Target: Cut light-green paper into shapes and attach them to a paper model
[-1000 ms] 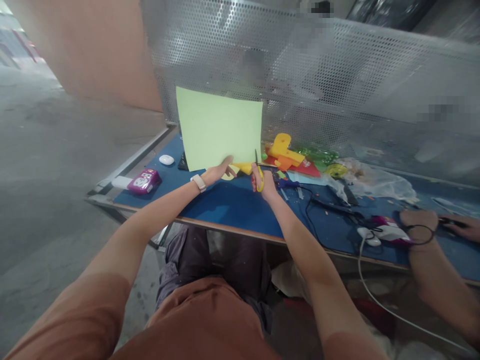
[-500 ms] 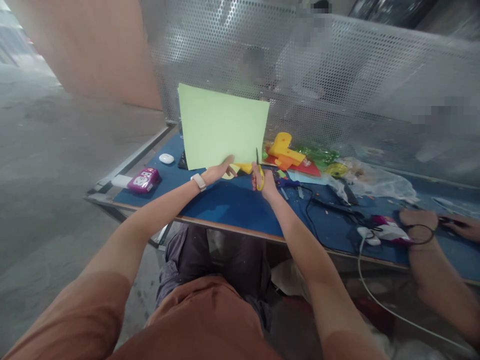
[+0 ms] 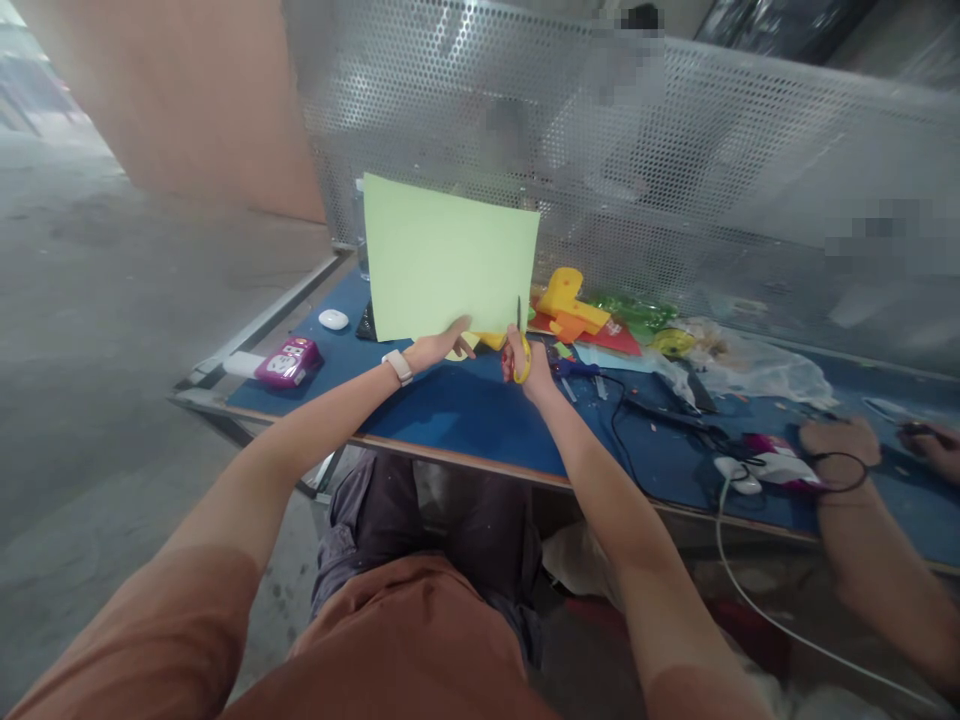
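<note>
A large pale green sheet of paper (image 3: 450, 260) stands tilted up over the blue table. My left hand (image 3: 448, 342) is closed on its lower edge, where a small pale green piece (image 3: 463, 347) shows by the fingers. My right hand (image 3: 529, 362) grips yellow-handled scissors (image 3: 524, 362), their dark blade pointing up in front of the sheet's right edge. Between my hands lies a yellow piece (image 3: 490, 340), partly hidden; I cannot tell whether either hand touches it.
On the left are a purple-and-white packet (image 3: 289, 362) and a white oval case (image 3: 333, 319). A yellow plastic part (image 3: 573, 302), a red packet (image 3: 622, 337), a blue-handled tool (image 3: 576, 368) and clear plastic (image 3: 780, 368) lie rightward. A co-worker's hand (image 3: 840, 440) rests at far right.
The green sheet has shifted slightly down and right, and the scissors have tipped a little. At far right the co-worker's other hand has moved rightward.
</note>
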Action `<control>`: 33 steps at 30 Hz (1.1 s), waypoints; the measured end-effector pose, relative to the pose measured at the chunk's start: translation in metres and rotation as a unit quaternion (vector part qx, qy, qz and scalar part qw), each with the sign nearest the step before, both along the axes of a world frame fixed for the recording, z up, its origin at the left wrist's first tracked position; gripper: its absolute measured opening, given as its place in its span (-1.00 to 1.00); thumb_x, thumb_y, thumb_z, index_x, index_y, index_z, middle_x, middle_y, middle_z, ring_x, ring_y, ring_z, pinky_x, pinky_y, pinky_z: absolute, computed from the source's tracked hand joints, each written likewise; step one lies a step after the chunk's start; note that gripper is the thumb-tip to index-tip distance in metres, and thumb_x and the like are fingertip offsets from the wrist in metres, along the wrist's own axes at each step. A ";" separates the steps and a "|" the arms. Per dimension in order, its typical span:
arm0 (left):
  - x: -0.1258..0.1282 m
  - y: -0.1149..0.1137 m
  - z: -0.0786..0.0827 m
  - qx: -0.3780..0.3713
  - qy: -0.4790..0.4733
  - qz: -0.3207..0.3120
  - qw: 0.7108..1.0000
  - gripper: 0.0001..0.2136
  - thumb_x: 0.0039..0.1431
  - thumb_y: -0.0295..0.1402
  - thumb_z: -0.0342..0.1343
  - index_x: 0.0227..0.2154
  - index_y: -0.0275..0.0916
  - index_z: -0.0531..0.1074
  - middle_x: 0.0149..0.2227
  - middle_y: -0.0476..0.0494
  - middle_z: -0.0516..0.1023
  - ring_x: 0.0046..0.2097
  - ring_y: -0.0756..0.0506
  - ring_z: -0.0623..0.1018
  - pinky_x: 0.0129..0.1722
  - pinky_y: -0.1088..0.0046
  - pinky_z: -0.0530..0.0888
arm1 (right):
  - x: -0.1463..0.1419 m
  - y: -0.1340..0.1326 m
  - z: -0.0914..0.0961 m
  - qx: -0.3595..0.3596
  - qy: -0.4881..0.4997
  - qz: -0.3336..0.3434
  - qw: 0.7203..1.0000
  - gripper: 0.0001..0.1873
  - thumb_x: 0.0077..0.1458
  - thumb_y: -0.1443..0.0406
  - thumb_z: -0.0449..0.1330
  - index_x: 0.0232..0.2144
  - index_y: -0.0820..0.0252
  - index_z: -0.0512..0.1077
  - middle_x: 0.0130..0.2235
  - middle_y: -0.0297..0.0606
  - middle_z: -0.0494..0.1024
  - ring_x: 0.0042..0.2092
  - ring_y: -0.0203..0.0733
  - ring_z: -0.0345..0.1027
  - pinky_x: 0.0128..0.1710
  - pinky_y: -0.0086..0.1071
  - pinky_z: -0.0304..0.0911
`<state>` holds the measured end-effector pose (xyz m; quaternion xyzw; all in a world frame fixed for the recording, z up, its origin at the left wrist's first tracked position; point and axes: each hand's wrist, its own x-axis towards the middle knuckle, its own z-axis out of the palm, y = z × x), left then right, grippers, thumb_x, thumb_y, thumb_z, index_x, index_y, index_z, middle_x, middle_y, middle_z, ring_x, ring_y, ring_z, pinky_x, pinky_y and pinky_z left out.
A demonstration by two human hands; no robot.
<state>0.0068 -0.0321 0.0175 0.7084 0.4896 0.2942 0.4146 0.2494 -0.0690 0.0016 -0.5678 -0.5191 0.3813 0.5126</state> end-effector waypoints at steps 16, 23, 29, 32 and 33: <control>0.001 0.006 -0.007 -0.002 0.003 -0.014 1.000 -0.07 0.62 0.47 -0.20 -0.32 -0.10 0.89 -0.06 -0.27 0.91 0.07 -0.34 0.78 0.49 0.06 0.57 | 0.002 0.003 -0.002 0.010 0.035 0.003 0.999 -0.05 0.39 -0.54 0.46 -0.55 -0.02 0.27 -0.69 -0.36 0.32 -0.68 -0.31 0.26 -0.69 -0.46 0.23; 0.001 0.006 -0.004 0.003 -0.018 0.007 1.000 -0.08 0.66 0.44 -0.19 -0.28 -0.10 0.92 -0.07 -0.28 0.93 0.06 -0.35 0.77 0.32 0.12 0.61 | 0.002 0.005 -0.006 0.005 0.042 0.003 0.999 -0.07 0.37 -0.52 0.50 -0.54 -0.01 0.29 -0.68 -0.37 0.34 -0.69 -0.33 0.22 -0.71 -0.46 0.19; 0.002 0.007 -0.006 0.007 -0.024 -0.001 1.000 -0.11 0.68 0.39 -0.17 -0.32 -0.10 0.91 -0.07 -0.27 0.93 0.03 -0.30 0.77 0.30 0.17 0.60 | -0.001 0.001 0.001 -0.006 0.041 -0.002 0.999 -0.07 0.42 -0.52 0.45 -0.55 -0.02 0.27 -0.69 -0.35 0.34 -0.69 -0.30 0.25 -0.69 -0.44 0.25; 0.001 0.006 -0.006 0.006 -0.017 -0.007 1.000 -0.10 0.68 0.39 -0.18 -0.33 -0.09 0.91 -0.06 -0.27 0.93 0.00 -0.28 0.76 0.30 0.16 0.61 | 0.001 0.001 -0.002 0.011 0.042 0.009 0.999 -0.04 0.40 -0.56 0.42 -0.57 -0.01 0.29 -0.68 -0.33 0.35 -0.67 -0.28 0.29 -0.67 -0.44 0.29; 0.000 0.006 -0.006 0.007 -0.014 -0.008 1.000 -0.10 0.68 0.40 -0.18 -0.33 -0.09 0.91 -0.06 -0.26 0.93 0.00 -0.28 0.76 0.30 0.16 0.61 | 0.002 0.002 -0.003 0.016 0.041 0.009 0.999 -0.04 0.39 -0.57 0.42 -0.57 -0.01 0.30 -0.68 -0.33 0.35 -0.67 -0.28 0.29 -0.66 -0.44 0.29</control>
